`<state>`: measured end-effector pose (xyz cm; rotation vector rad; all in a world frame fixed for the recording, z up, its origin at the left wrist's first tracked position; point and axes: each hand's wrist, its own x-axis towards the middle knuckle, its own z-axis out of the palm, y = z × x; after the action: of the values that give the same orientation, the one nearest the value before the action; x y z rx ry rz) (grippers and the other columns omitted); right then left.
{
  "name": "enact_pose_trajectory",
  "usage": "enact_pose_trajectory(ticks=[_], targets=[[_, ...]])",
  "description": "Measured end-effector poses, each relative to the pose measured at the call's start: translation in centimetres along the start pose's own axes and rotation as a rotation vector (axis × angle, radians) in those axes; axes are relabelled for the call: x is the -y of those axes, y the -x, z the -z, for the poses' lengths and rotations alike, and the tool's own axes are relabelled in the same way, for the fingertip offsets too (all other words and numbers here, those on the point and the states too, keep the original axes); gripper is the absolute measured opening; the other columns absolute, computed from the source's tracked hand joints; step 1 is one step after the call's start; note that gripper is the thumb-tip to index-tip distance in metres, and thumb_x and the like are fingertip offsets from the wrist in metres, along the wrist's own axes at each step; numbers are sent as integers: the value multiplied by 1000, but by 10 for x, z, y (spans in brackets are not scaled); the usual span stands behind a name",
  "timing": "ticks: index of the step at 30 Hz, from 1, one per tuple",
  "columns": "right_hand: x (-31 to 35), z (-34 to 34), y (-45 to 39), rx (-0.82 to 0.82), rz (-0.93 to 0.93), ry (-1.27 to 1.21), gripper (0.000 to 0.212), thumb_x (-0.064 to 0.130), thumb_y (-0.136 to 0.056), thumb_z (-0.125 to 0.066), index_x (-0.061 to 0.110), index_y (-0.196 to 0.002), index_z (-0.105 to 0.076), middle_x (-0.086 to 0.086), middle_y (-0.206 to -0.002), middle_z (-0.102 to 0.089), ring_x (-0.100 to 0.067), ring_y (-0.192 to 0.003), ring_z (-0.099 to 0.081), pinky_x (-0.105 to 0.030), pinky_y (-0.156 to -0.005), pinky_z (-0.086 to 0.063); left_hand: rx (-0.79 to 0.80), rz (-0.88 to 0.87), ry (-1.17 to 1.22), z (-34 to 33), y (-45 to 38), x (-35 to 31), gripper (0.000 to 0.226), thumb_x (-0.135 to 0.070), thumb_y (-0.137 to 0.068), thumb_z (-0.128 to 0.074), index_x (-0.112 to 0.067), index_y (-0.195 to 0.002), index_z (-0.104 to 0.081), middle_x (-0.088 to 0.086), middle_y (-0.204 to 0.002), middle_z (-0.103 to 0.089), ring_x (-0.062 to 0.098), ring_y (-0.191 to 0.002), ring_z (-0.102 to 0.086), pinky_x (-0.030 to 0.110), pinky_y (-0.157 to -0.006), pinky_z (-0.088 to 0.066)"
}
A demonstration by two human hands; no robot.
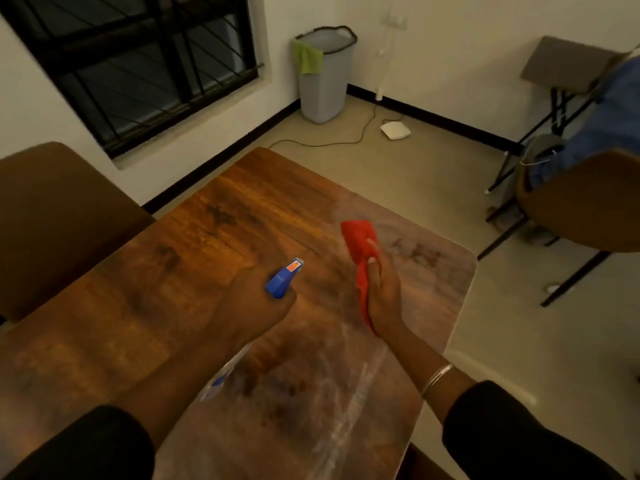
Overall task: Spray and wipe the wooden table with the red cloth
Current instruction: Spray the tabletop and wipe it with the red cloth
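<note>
over the table (214, 216) both hands are up and loaded — left hand (254, 303) is curled round the spray bottle (282, 280), nozzle aimed away toward the far half. right hand (381, 292) grips the red cloth (358, 240), thumb and fingers pinching it so it hangs lengthwise off the fingertips, just right of the nozzle and a bit further out. near right side of the wood looks hazy and streaked, the far left looks dry — so i'd guess the spray goes forward-left and the cloth follows.
</note>
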<state>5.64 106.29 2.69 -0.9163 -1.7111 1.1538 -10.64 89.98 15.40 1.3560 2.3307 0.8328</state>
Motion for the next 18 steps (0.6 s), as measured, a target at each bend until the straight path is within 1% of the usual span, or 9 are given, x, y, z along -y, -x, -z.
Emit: enact_pose_trajectory(ticks=[3,4,6,8,9,11,15,16,18], targets=[[-10,56,-26,-230,-100,60,41,19,-114,-43,9,-152,-55,6,-141,-61,18,-121,-54,-12,-107,-42,98,-87,8,-26,-20,-28,34,-19,-81,-69,-31,-63,-42,-7,-53,-43,9,-49,-42,20,-54,-36],[-11,77,-35,-300,-104,102,39,17,-114,-43,7,-150,-57,4,-136,-63,18,-118,-55,-13,-107,-44,137,-109,7,-34,-24,-38,32,-18,-80,-68,-29,-63,-44,-6,-52,-43,9,-48,-42,22,-52,-38],[-15,109,-47,-366,-109,152,39,16,-114,-44,4,-147,-58,-6,-133,-63,-2,-121,-59,-30,-111,-48,196,-113,23,-49,-27,-53,24,-18,-78,-66,-20,-63,-48,-2,-51,-44,14,-47,-43,32,-51,-41],[-17,129,-52,-355,-111,127,41,17,-114,-42,3,-152,-53,-9,-146,-59,-21,-134,-57,-44,-119,-44,247,-89,47,-60,-28,-63,22,-17,-78,-65,-15,-63,-48,1,-51,-44,15,-47,-42,35,-51,-41],[-19,139,-54,-348,-113,102,42,18,-115,-42,3,-154,-50,-9,-152,-55,-24,-140,-54,-45,-123,-41,274,-102,41,-65,-28,-66,22,-17,-78,-64,-15,-63,-48,-1,-51,-43,13,-47,-41,31,-51,-39],[-24,157,-57,-351,-128,113,44,21,-115,-41,7,-156,-48,-6,-155,-52,-22,-143,-51,-38,-123,-40,321,-144,-37,-72,-27,-72,21,-20,-78,-64,-13,-64,-49,-3,-52,-43,10,-47,-39,24,-51,-36],[-33,172,-52,-287,-104,242,42,20,-116,-41,11,-157,-48,-2,-150,-53,-13,-133,-52,-8,-107,-38,378,-133,-118,-78,-21,-77,23,-23,-79,-64,-2,-70,-57,12,-60,-55,26,-56,-52,38,-60,-49],[-38,174,-51,-242,-102,284,42,21,-116,-41,13,-157,-48,-5,-151,-53,-14,-132,-52,-9,-106,-38,374,-137,-116,-78,-20,-77,24,-22,-79,-64,-1,-71,-57,14,-62,-56,29,-58,-54,41,-62,-50],[-49,174,-49,-87,-99,393,43,25,-116,-41,18,-159,-47,-10,-155,-52,-21,-136,-52,-23,-109,-43,306,-158,-104,-76,-21,-74,23,-22,-79,-66,-4,-68,-56,12,-59,-54,26,-55,-52,43,-62,-49]])
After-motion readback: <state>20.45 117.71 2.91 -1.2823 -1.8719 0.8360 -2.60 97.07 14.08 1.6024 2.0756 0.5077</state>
